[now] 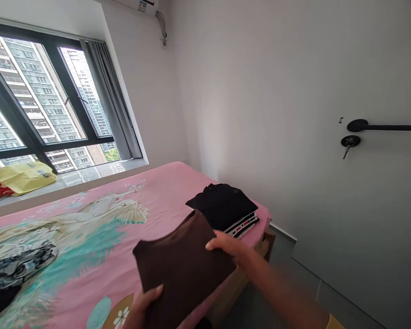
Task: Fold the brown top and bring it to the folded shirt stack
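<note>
A folded dark brown shirt is held up over the near edge of the bed, its neckline toward the far side. My left hand grips its lower left edge, thumb on top and the other fingers hidden beneath. On the right edge my right hand is closed the same way, thumb lying on the cloth. Just beyond the shirt, a stack of folded clothes sits at the bed's corner, with a black shirt on top and striped cloth below it.
A pink patterned sheet covers the bed. Crumpled patterned clothing lies at the left. A yellow bag rests on the windowsill. To the right stands a door with a black handle and a key in the lock below.
</note>
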Demonstrator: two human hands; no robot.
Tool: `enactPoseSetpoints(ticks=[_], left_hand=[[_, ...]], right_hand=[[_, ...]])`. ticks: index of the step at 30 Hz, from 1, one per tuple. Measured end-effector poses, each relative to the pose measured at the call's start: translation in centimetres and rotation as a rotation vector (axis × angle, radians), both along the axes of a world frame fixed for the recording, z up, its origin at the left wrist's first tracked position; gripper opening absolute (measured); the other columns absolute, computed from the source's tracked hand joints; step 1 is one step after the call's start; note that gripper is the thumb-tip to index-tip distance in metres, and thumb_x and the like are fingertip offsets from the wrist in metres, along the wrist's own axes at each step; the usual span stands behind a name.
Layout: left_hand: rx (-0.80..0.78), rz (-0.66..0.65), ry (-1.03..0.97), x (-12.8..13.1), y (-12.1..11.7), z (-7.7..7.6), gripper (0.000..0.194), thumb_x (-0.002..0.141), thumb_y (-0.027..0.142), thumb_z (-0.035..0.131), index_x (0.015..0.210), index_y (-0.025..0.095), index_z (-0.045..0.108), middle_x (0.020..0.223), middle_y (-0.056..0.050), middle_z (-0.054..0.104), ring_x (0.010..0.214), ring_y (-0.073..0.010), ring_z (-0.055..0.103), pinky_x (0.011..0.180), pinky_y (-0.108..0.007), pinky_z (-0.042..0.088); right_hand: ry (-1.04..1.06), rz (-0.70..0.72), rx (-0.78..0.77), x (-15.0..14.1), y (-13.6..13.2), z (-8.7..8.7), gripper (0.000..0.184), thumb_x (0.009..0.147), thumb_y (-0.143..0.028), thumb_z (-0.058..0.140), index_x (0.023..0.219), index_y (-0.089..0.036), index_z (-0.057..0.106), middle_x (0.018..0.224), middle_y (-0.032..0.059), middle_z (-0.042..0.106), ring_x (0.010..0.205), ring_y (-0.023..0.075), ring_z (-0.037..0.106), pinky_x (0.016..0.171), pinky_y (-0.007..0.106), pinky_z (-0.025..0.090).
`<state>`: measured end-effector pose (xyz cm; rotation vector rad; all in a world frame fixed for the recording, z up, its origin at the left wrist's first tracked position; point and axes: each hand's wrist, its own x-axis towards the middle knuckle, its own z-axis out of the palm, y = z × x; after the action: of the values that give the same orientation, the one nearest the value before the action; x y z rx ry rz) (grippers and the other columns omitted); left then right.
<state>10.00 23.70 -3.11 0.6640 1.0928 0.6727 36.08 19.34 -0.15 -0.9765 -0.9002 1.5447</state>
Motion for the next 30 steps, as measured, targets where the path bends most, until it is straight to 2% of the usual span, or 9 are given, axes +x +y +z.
enactPoseSetpoints(ticks=[3,6,9,12,16,19,23,26,30], left_hand=[[0.189,-0.096,-0.108,8.2,2.8,4.2,0.05,0.054,0.021,0.069,0.102,0.011,0.063,0.086,-0.011,0.072,0.094,-0.0341,0.065,0.08,-0.041,0.055],[0.385,-0.194,-0.206,15.4,5.9,6.9,0.055,0.058,0.019,0.067,0.112,0.01,0.058,0.097,-0.011,0.07,0.096,-0.03,0.064,0.083,-0.037,0.054],[0.492,-0.232,-0.282,21.2,8.6,6.7,0.056,0.063,0.017,0.066,0.118,0.015,0.053,0.105,-0.009,0.067,0.094,-0.0236,0.063,0.08,-0.031,0.053],[0.417,-0.285,-0.134,24.9,10.5,3.6,0.054,0.069,0.02,0.064,0.12,0.022,0.048,0.11,-0.008,0.063,0.08,-0.0175,0.063,0.066,-0.029,0.054],[0.333,-0.395,0.05,26.1,11.1,-0.8,0.052,0.073,0.032,0.065,0.12,0.024,0.044,0.107,-0.008,0.061,0.066,-0.0139,0.06,0.055,-0.029,0.053],[0.364,-0.408,0.06,25.8,10.9,-1.5,0.056,0.072,0.04,0.067,0.12,0.025,0.043,0.105,-0.008,0.06,0.066,-0.0137,0.06,0.054,-0.028,0.053],[0.398,-0.436,0.197,25.9,10.4,-0.6,0.066,0.067,0.039,0.072,0.123,0.023,0.042,0.099,-0.009,0.062,0.063,-0.0151,0.061,0.047,-0.026,0.051],[0.449,-0.429,0.31,25.8,9.4,-0.4,0.079,0.068,0.037,0.071,0.134,0.023,0.031,0.084,-0.006,0.063,0.054,-0.0161,0.061,0.039,-0.022,0.044],[0.446,-0.289,0.244,24.1,6.6,-1.6,0.102,0.065,0.035,0.073,0.144,0.024,0.009,0.085,-0.005,0.063,0.052,-0.0141,0.061,0.036,-0.018,0.039]], right_hand=[[-0.098,-0.106,0.057,7.1,1.8,3.3,0.056,0.055,-0.023,0.064,0.11,-0.019,0.056,0.09,0.004,0.066,0.081,0.0201,0.063,0.078,0.033,0.049],[-0.159,-0.158,0.117,14.2,3.9,5.5,0.056,0.059,-0.023,0.063,0.114,-0.02,0.053,0.093,0.0038,0.067,0.079,0.0196,0.063,0.074,0.034,0.051],[-0.181,-0.171,0.153,20.3,6.1,5.1,0.048,0.064,-0.023,0.065,0.111,-0.017,0.055,0.096,0.0067,0.067,0.083,0.0203,0.064,0.075,0.034,0.052],[-0.318,-0.267,-0.057,24.6,7.8,1.8,0.037,0.067,-0.024,0.068,0.102,-0.016,0.058,0.09,0.0068,0.068,0.081,0.0173,0.063,0.072,0.03,0.052],[-0.493,-0.363,-0.304,26.9,8.3,-3.7,0.03,0.073,-0.031,0.066,0.099,-0.017,0.058,0.084,0.0049,0.067,0.065,0.0122,0.059,0.059,0.026,0.051],[-0.555,-0.39,-0.293,26.9,8.0,-5.6,0.031,0.078,-0.042,0.06,0.1,-0.019,0.058,0.089,0.0045,0.066,0.064,0.011,0.057,0.056,0.024,0.048],[-0.725,-0.469,-0.288,26.4,8.1,-5.5,0.032,0.076,-0.042,0.062,0.097,-0.019,0.059,0.094,0.0062,0.065,0.073,0.0154,0.059,0.06,0.027,0.049],[-0.913,-0.623,-0.278,25.9,8.2,-4.9,0.031,0.075,-0.034,0.063,0.1,-0.018,0.059,0.103,0.0101,0.062,0.09,0.0226,0.058,0.076,0.035,0.048],[-1.128,-0.804,-0.185,23.0,7.7,-3.9,0.039,0.084,-0.035,0.051,0.118,-0.018,0.051,0.123,0.0134,0.051,0.119,0.0271,0.043,0.101,0.042,0.032]])
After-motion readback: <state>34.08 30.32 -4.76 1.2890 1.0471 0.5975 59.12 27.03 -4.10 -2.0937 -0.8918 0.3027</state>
